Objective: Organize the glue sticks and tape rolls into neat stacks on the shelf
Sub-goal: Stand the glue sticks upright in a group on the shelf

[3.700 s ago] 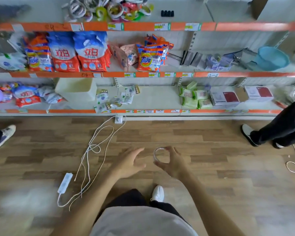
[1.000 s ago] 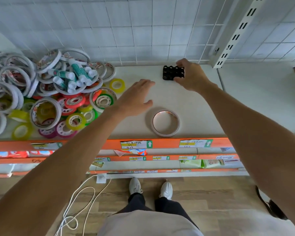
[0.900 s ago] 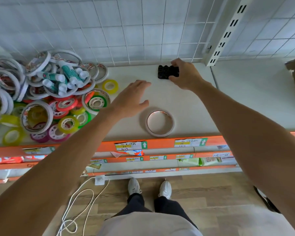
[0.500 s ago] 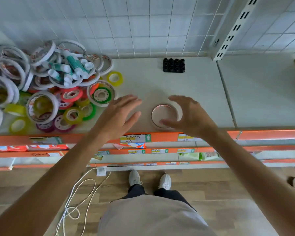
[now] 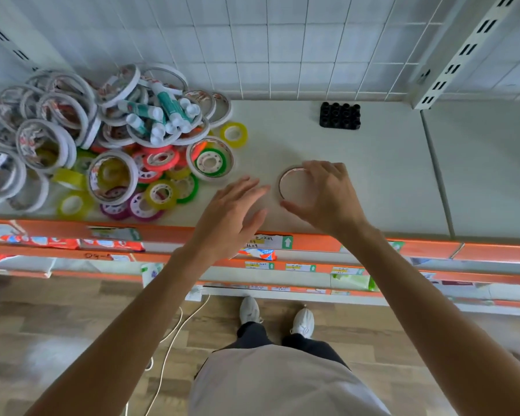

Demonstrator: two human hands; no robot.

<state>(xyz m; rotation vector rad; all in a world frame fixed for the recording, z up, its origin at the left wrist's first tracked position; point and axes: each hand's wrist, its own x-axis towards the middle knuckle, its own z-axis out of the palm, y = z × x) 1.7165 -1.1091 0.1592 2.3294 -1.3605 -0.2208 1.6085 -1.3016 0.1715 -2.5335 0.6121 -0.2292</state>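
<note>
A single white tape roll [image 5: 282, 182] lies flat on the top shelf [image 5: 388, 175] near its front edge. My right hand [image 5: 330, 199] is over it, fingers at its far rim and thumb at its near rim, gripping it. My left hand [image 5: 231, 214] hovers just left of the roll with fingers straight, holding nothing. A loose pile of tape rolls [image 5: 108, 175], white and coloured, covers the shelf's left part. Several teal-and-white glue sticks [image 5: 162, 112] lie on top of that pile.
A black block of caps [image 5: 339, 115] stands at the back of the shelf, against the tiled wall. An upright shelf post [image 5: 451, 64] rises at the back right. Orange price rails [image 5: 433, 247] edge the shelves below. White cables [image 5: 168, 340] lie on the wooden floor.
My right hand left the black block at the back, came forward and closed round the single tape roll. My left hand drew back toward the shelf's front edge.
</note>
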